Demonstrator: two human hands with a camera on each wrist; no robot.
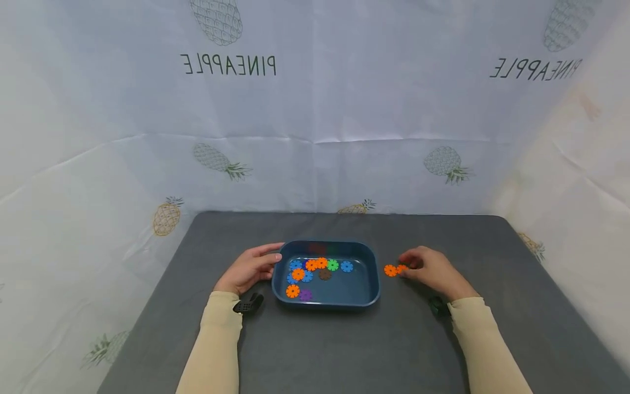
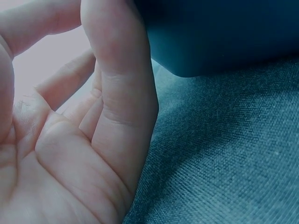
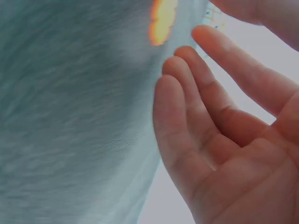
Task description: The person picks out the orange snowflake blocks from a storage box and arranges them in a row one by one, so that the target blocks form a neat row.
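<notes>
Standing midway, tray (image 1: pixel 346 288) touches loosely bent left hand (image 1: pixel 251 268); right hand (image 1: pixel 434 269) by orange discs (image 1: pixel 390 271), grip unclear

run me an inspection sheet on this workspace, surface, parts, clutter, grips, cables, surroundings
surface: dark grey table, looks flat
job's things: blue tray holding notched discs in orange, blue, green, brown and purple, mostly toward its left half, some overlapping; two orange discs on the table, right of the tray
clutter: nothing seen
left grip: bare hand, fingers at the tray's left end
right grip: bare hand, fingertips partly covering one orange disc in the head view; contact unclear
cables: nothing seen
surroundings: creased white cloth with pineapple prints and mirrored lettering
</notes>
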